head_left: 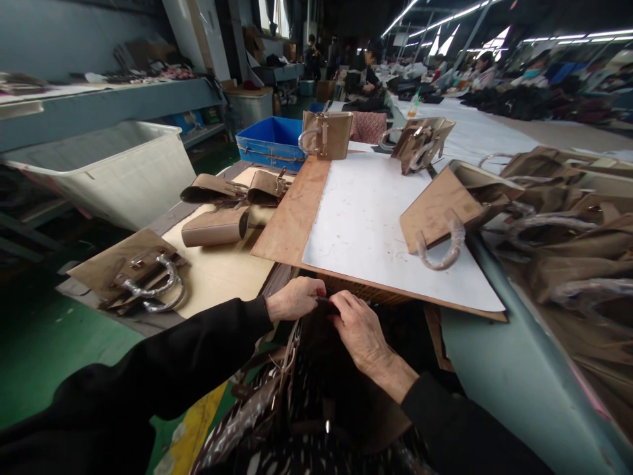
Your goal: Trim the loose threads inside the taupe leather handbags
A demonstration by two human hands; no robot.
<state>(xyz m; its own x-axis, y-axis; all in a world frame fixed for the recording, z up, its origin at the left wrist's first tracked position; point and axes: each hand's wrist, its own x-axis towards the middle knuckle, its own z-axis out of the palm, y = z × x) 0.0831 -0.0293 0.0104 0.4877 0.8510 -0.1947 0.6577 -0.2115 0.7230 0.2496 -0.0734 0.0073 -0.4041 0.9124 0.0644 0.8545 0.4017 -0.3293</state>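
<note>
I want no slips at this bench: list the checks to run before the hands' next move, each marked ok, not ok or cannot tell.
1. Left hand closed on the dark piece: ok.
2. Right hand pinching the same piece, beside the left: ok.
3. Grip point in plain sight: not ok, the hands and the dark material hide it.
4. Flat tan bag on the white sheet lies apart from both hands: ok.
5. Tan bag at far left lies apart from the hands: ok.

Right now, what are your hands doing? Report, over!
Left hand and right hand both pinching the dark bag at its top edge. Tan handbag lies ahead on white sheet, apart from hands.
</note>
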